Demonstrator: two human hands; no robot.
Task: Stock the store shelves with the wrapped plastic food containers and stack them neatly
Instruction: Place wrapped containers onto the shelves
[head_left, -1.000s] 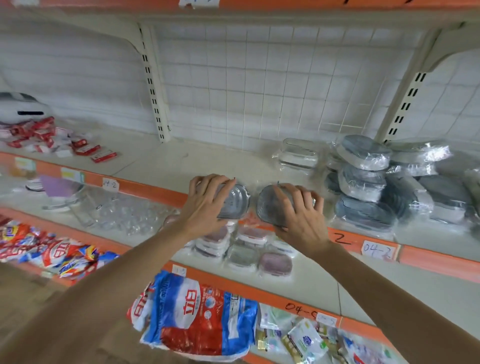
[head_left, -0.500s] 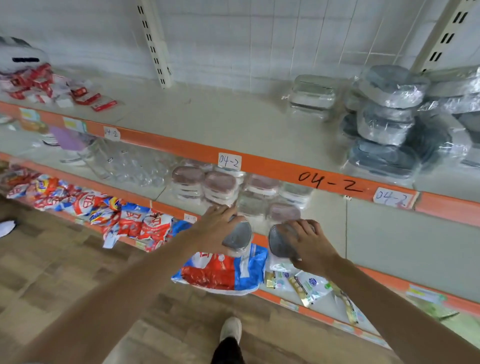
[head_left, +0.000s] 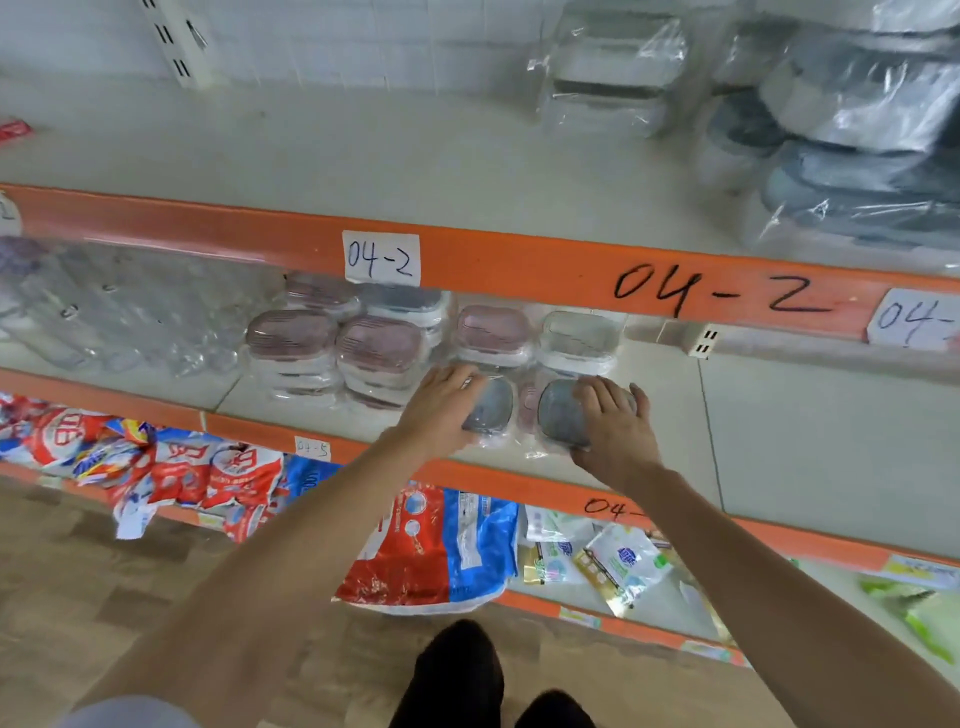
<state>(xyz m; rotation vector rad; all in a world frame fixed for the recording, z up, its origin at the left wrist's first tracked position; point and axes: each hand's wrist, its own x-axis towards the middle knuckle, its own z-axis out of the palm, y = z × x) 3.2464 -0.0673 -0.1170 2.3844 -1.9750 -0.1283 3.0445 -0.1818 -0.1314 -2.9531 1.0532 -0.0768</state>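
Both hands have dropped from the top shelf: left hand (head_left: 441, 410) and right hand (head_left: 613, 421) each grip 1 grey container (head_left: 491, 405), long axes pointing toward the stacked containers (head_left: 379, 353) just beyond my fingertips.

Red and blue bags (head_left: 431, 551) on the bottom shelf, small packets (head_left: 618, 566) beside them, white "04-2" label (head_left: 381, 258), wooden floor (head_left: 78, 571)

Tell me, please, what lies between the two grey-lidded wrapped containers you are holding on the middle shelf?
In the head view, a narrow gap: crinkled clear wrap and a sliver of a pink-lidded container between the left grey-lidded container and the right grey-lidded container.
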